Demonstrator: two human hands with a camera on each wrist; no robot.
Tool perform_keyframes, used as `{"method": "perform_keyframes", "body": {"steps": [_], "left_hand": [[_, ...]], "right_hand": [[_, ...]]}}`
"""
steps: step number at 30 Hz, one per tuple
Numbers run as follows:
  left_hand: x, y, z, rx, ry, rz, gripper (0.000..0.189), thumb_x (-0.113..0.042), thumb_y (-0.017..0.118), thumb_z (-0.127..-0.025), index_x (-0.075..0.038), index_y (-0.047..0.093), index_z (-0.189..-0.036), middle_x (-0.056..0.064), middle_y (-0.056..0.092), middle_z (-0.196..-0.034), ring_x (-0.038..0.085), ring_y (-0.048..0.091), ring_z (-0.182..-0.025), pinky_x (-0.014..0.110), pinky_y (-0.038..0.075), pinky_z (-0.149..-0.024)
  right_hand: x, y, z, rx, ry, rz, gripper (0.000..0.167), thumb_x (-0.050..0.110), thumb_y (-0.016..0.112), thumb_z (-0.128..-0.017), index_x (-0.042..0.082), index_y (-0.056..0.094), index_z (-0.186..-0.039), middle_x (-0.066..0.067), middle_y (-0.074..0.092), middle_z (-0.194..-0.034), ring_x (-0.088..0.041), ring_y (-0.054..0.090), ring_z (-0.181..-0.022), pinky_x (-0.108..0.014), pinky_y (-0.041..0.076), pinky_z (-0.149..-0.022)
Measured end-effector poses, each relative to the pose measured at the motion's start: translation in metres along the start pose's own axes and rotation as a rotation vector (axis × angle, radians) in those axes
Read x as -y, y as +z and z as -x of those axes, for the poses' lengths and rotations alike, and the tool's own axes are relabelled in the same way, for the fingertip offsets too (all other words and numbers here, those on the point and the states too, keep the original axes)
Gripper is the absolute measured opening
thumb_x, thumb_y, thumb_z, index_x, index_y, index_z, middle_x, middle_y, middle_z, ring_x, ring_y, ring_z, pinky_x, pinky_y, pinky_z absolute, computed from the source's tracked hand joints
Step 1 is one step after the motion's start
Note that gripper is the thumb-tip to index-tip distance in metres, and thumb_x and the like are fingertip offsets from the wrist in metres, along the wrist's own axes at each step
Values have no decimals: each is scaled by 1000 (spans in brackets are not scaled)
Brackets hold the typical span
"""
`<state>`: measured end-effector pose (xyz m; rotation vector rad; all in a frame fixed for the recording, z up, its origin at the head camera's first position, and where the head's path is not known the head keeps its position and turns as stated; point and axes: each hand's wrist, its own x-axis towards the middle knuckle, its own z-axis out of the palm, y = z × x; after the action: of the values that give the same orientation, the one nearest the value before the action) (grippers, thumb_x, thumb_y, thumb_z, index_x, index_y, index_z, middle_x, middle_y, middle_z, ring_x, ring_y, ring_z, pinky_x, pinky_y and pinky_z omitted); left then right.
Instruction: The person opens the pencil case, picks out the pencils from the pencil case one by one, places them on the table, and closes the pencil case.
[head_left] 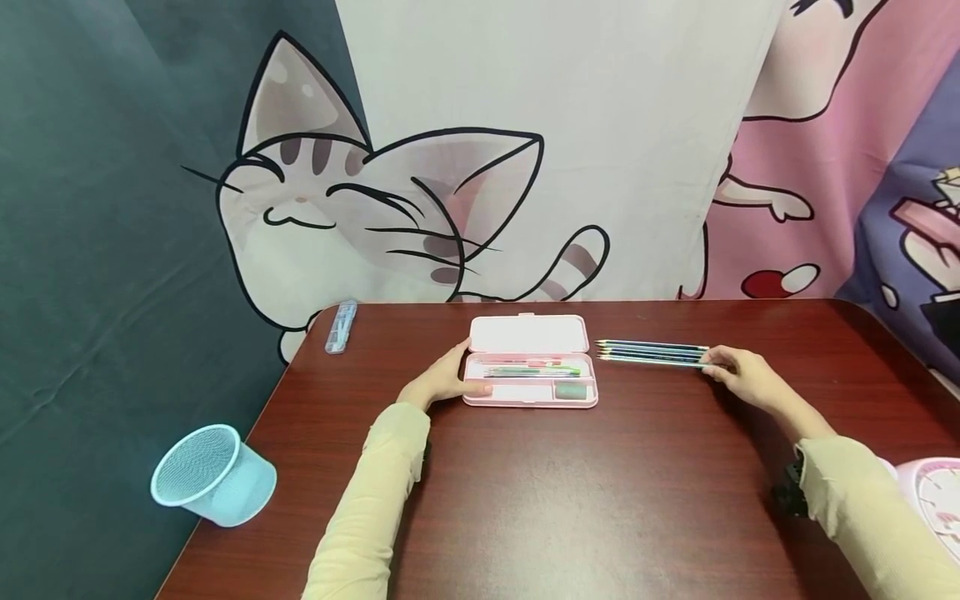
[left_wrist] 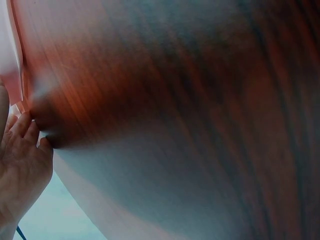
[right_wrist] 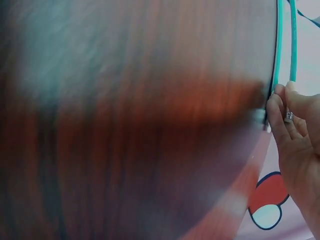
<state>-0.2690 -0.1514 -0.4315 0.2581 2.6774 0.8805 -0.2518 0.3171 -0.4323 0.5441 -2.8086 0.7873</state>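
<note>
Near the far edge of the tabletop (head_left: 570,483), right of its middle, the pencils (head_left: 651,356) look light, stiff and apt to roll, so I'd gather them mid-shaft; the right hand (head_left: 741,377) pinches their blunt ends, its fingers hiding how many it has. The left hand (head_left: 441,379) lies spread, thumb over the left end of the pencil case (head_left: 530,356), some fingertips hidden.

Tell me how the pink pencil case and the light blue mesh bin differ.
The pencil case is pink and rectangular; the mesh bin is light blue and round. The pencil case has an open lid; the mesh bin shows none. The left hand touches the pencil case; no hand touches the mesh bin. Both stand open.
</note>
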Motion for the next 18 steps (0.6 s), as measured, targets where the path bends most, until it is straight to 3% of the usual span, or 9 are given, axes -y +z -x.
{"method": "perform_keyframes", "body": {"steps": [7,14,18], "left_hand": [[0,1,1,1,-1,16,104,-42,75,-71,-13,11,-148,10,21,-152,24,22,-139,43,22,-113],[0,1,1,0,-1,18,105,-42,75,-71,-13,11,-148,9,20,-152,24,21,-140,42,22,-113],[0,1,1,0,-5,19,105,-42,75,-71,-14,10,-148,9,20,-152,23,20,-140,42,22,-113]], "right_hand": [[-3,0,3,-42,67,32,14,12,70,-79,3,67,-88,-19,66,-88,4,50,-70,-16,40,-64],[-3,5,1,-86,81,49,13,6,73,-74,1,67,-84,-20,65,-82,-24,55,-71,-32,42,-63],[-1,8,-2,-102,109,55,15,7,73,-73,0,67,-85,-17,61,-77,-26,51,-72,-35,39,-62]]}}
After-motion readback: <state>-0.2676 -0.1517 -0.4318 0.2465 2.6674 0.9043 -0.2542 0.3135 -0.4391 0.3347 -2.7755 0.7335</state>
